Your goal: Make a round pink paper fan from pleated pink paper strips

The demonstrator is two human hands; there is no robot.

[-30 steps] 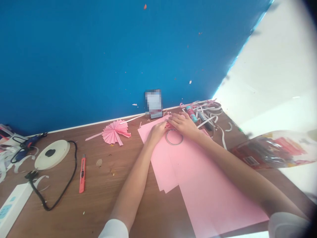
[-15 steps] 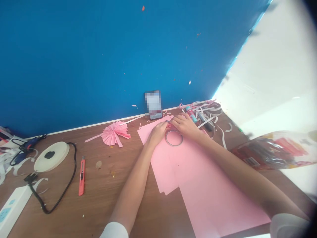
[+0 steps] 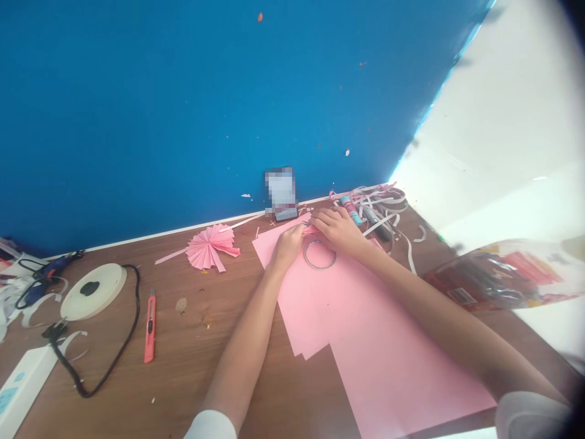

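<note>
Both hands meet over the top of several overlapping pink paper sheets (image 3: 379, 341). My left hand (image 3: 289, 245) has its fingers closed on one end of a small folded pink paper piece (image 3: 311, 228). From the right, my right hand (image 3: 337, 227) holds the same piece, fingers curled over it. A thin dark point shows between the fingertips, too small to name. Just below the hands a grey metal ring (image 3: 320, 255) lies on the pink sheets. A pleated pink paper fan (image 3: 211, 246) with a strip attached rests to the left.
A phone (image 3: 282, 194) leans on the blue wall. Paper strips (image 3: 381, 198) and a glue stick (image 3: 351, 210) lie right of it. Left are a red cutter (image 3: 150, 329), a round cream device (image 3: 94, 292), a black cable and a power strip (image 3: 25, 378). A plastic bag (image 3: 503, 277) sits right.
The fingers of both hands have shifted slightly, and more of the folded pink piece shows between them. The whole view has moved a little.
</note>
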